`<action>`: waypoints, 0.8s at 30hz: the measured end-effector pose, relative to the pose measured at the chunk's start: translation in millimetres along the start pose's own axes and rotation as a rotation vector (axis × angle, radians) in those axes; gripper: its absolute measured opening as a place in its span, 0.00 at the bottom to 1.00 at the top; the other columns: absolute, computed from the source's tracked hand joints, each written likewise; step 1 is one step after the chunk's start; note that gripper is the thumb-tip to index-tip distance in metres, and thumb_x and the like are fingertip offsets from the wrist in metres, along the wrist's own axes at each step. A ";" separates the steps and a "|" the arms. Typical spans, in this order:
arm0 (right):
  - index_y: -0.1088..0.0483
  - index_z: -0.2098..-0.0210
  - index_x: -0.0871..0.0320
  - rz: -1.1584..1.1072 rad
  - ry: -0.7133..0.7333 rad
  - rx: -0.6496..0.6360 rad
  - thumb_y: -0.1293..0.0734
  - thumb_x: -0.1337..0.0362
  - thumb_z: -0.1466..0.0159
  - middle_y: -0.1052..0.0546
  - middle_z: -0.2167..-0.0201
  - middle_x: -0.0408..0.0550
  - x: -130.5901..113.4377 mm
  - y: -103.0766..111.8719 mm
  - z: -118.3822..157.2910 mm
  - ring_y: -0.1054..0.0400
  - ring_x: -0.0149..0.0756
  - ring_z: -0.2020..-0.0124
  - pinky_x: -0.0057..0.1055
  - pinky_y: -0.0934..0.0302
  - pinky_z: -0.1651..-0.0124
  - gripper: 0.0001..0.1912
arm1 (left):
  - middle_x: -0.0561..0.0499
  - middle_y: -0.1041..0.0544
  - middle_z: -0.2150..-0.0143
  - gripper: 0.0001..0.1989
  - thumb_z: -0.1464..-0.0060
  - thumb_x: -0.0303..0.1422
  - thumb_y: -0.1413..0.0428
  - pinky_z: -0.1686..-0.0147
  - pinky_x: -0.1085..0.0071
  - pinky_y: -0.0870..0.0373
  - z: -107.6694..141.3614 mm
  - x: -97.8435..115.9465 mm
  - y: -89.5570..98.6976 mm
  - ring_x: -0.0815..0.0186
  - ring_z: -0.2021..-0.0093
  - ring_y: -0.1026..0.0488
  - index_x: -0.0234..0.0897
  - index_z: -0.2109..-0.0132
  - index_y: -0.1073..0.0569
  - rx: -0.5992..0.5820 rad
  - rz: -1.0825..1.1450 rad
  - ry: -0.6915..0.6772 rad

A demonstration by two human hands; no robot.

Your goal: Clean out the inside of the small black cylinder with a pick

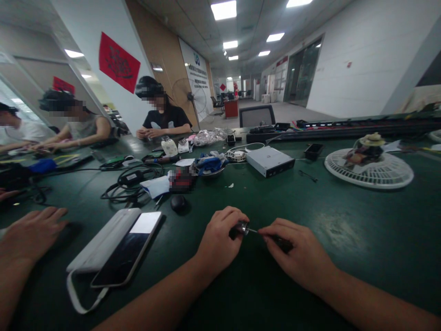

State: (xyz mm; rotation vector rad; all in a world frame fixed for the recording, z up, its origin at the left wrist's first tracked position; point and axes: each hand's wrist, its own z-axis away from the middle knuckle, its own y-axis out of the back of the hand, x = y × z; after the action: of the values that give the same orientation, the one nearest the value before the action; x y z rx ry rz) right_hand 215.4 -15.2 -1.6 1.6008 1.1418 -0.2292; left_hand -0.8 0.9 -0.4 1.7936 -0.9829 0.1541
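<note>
Near the front middle of the dark green table, my left hand (223, 234) is closed round a small metal cylinder (244, 227), whose shiny end points right. My right hand (299, 248) pinches a thin metal rod (254, 231), perhaps a tool shaft, and its tip meets the cylinder's end. The rest of the tool is mostly hidden in the fingers. A phone (127, 250) and a white power bank (103, 239) joined to a white cable lie left of my left hand.
Another person's hand (37, 230) rests at the left. Further back are a black mouse (178, 203), coiled black cables (131, 179), a silver drive box (270, 161), a white fan grille (368, 168) and a small tool (308, 176). Several people sit behind.
</note>
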 end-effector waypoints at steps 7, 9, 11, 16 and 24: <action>0.20 0.56 0.54 0.081 -0.083 -0.033 0.35 0.69 0.35 0.21 0.68 0.44 0.3 0.9 -3.7 0.27 0.34 0.70 0.32 0.35 0.67 0.13 | 0.54 0.23 0.57 0.17 0.51 0.17 0.42 0.52 0.61 0.35 0.3 2.6 1.3 0.62 0.54 0.28 0.42 0.58 0.26 0.018 -0.042 -0.011; 0.20 0.56 0.54 0.087 -0.083 -0.045 0.35 0.69 0.36 0.20 0.68 0.44 -0.1 1.4 -3.8 0.26 0.34 0.70 0.32 0.35 0.67 0.14 | 0.54 0.23 0.57 0.17 0.51 0.17 0.42 0.52 0.61 0.35 0.5 3.0 1.6 0.62 0.54 0.27 0.42 0.58 0.25 0.021 -0.048 -0.014; 0.20 0.57 0.54 0.090 -0.090 -0.057 0.35 0.69 0.36 0.19 0.68 0.44 -0.5 1.6 -3.6 0.26 0.35 0.70 0.32 0.35 0.67 0.14 | 0.54 0.23 0.57 0.16 0.50 0.17 0.42 0.51 0.61 0.36 0.8 3.0 1.5 0.62 0.54 0.27 0.42 0.58 0.25 0.025 -0.052 -0.016; 0.19 0.58 0.52 0.101 -0.062 -0.105 0.35 0.68 0.36 0.16 0.66 0.42 -0.5 0.9 -2.0 0.23 0.35 0.69 0.32 0.33 0.65 0.14 | 0.55 0.23 0.57 0.17 0.50 0.17 0.42 0.50 0.61 0.37 1.6 3.3 0.7 0.63 0.54 0.27 0.43 0.57 0.25 0.015 -0.078 -0.010; 0.20 0.55 0.54 0.152 0.022 -0.100 0.37 0.68 0.35 0.17 0.66 0.44 0.2 -0.2 1.2 0.24 0.36 0.69 0.32 0.34 0.65 0.14 | 0.55 0.22 0.55 0.19 0.50 0.17 0.43 0.49 0.58 0.39 1.4 4.1 0.5 0.61 0.52 0.28 0.45 0.55 0.25 0.003 -0.128 -0.004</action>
State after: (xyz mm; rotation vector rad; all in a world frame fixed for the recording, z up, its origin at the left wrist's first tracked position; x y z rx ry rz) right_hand 215.8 -16.1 -2.3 1.5955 1.0262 -0.0543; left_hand 1.1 -2.6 1.5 1.8536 -0.8682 0.0722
